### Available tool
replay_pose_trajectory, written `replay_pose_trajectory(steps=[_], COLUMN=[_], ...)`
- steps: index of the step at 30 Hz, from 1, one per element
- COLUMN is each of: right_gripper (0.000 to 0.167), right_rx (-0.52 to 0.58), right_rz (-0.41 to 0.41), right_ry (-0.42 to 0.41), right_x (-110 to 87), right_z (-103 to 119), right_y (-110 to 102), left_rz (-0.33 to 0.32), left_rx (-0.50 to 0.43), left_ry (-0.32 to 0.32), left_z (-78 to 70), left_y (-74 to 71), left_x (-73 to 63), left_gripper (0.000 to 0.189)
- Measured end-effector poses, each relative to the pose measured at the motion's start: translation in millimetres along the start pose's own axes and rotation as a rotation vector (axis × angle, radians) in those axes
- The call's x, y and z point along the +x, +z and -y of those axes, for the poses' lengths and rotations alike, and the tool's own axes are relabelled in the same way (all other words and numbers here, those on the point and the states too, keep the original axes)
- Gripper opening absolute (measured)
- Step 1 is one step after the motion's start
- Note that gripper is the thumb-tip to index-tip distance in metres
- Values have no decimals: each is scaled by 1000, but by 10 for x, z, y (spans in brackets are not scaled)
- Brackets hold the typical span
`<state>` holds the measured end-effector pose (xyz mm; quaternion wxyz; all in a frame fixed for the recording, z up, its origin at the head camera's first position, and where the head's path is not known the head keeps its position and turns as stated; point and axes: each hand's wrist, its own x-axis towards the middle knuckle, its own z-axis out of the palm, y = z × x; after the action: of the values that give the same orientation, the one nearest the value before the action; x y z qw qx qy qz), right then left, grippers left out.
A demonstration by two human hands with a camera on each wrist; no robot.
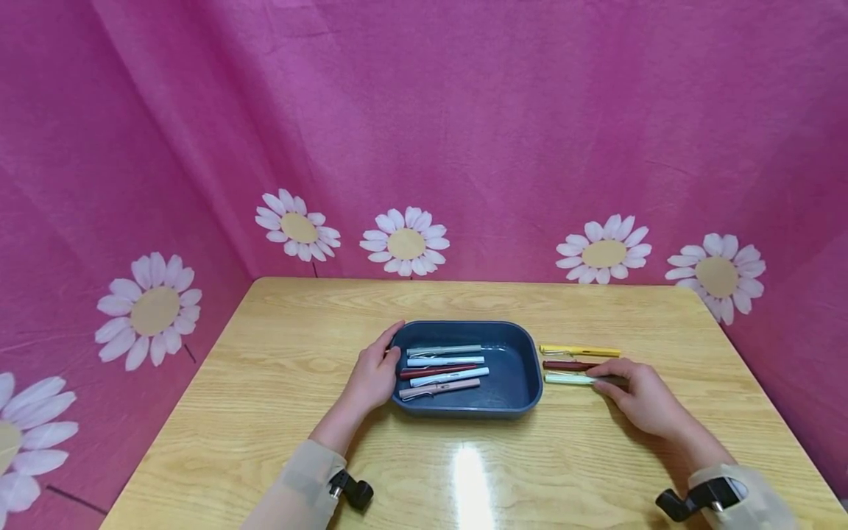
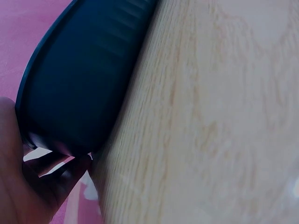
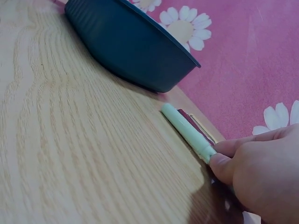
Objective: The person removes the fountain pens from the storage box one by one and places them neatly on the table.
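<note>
A dark blue plastic box (image 1: 510,379) lies on the table with several pens in it. My left hand (image 1: 374,374) holds its left end, the thumb by the rim and fingers against the outer wall, as the left wrist view also shows the box (image 2: 84,74). Right of the box, my right hand (image 1: 645,401) pinches a pale green pen (image 1: 568,379) near one end between thumb and fingers. That green pen (image 3: 187,130) appears at or just above the tabletop. Beside it lie a dark red pen (image 1: 563,365), partly behind the fingers, and a yellow pen (image 1: 579,350).
Inside the box are a grey-green pen (image 1: 457,350), a red pen (image 1: 430,373), a pinkish pen (image 1: 440,389) and two pale blue ones, side by side toward the left. The wooden table (image 1: 298,324) meets a pink flowered cloth (image 1: 490,147) behind and at the sides.
</note>
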<state>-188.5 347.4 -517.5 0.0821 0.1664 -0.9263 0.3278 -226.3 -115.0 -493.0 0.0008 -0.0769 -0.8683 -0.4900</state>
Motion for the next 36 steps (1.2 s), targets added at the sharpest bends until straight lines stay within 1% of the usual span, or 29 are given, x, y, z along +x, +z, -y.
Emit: replay_pose_trajectory(steps=[9,17,26,33,36], right_gripper=[24,24,27,31,30], right_rx=[-5,-4,-7,-20,-8], right_rz=[-17,22,57,17,17], right_ry=[-23,-11,8,-41,-43], right_x=[40,85,92,62,57], right_z=[7,49,48,7,-2], right_y=[40,37,30,34,22], left_rz=[-1,0,6,4,2], left_rx=[-1,-7,-9,0,1], left_ry=[10,-9,-9,-4,-3], left_z=[18,29,35,23,18], left_y=[-6,-12,-12,-1,3], left_x=[11,2,-9,-4,2], left_gripper=[50,50,50,50,50])
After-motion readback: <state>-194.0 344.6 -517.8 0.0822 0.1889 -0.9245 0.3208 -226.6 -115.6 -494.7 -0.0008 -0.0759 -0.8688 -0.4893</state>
